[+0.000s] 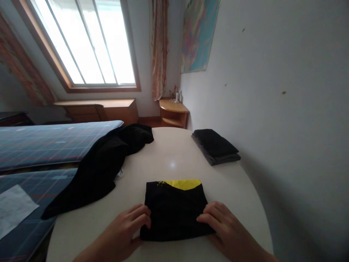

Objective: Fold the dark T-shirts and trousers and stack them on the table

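Observation:
A folded black garment with a yellow print (176,214) lies flat on the white table (169,160) close in front of me. My left hand (131,225) grips its left edge, fingers curled on top and thumb at the lower corner. On the opposite side, my right hand (222,223) has its fingers closed over the right edge, with the thumb tucked underneath. The garment's exact kind does not show in its folded form.
Folded dark garments (215,145) sit stacked at the table's far right, by the white wall (272,120). A loose black garment (100,163) drapes over the left edge towards a plaid-covered bed (54,142). A paper sheet (16,209) lies at far left.

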A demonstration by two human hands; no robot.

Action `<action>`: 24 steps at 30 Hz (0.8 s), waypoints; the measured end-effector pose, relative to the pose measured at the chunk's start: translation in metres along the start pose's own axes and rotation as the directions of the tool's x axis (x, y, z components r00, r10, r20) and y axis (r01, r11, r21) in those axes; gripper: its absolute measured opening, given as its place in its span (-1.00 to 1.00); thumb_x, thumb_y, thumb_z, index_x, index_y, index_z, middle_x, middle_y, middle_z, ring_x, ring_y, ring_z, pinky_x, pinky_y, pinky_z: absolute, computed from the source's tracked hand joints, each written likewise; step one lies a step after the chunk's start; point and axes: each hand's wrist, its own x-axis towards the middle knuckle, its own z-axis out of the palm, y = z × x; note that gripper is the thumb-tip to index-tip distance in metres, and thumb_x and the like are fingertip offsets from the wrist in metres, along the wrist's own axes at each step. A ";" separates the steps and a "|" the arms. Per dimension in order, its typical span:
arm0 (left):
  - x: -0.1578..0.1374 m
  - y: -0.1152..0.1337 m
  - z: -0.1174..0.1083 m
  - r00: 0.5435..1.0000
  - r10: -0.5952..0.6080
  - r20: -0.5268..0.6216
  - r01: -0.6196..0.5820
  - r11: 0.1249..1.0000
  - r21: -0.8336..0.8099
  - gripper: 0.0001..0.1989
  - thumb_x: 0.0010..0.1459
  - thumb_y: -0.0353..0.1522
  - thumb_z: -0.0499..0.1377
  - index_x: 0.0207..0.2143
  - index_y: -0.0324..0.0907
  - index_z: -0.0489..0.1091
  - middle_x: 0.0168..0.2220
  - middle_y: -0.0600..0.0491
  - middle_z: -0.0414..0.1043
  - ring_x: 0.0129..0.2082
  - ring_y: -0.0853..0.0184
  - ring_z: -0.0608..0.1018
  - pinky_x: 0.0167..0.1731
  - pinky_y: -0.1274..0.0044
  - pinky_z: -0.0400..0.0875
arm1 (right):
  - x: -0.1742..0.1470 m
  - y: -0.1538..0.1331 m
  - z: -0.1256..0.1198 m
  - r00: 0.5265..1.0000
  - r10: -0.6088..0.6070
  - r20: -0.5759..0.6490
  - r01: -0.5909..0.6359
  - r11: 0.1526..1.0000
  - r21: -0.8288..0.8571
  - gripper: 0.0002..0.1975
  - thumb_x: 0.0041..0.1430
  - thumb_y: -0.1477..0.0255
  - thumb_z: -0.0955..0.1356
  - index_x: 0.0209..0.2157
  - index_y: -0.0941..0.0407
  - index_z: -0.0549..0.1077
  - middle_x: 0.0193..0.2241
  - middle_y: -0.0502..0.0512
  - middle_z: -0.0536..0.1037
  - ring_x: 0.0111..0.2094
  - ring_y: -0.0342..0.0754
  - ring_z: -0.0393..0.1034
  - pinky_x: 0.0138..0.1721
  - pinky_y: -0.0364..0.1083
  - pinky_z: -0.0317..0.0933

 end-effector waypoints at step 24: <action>0.067 0.007 0.042 0.989 -0.127 -0.069 0.142 0.943 0.302 -0.35 0.34 -0.22 0.03 0.40 -0.13 -0.05 0.42 -0.14 -0.05 0.40 0.04 0.03 0.30 0.12 0.09 | 0.072 -0.011 0.028 0.978 0.153 0.141 -0.151 0.988 -0.027 -0.32 0.33 0.03 0.22 0.37 0.01 0.10 0.37 0.18 0.14 0.38 0.18 -0.05 0.33 0.25 -0.08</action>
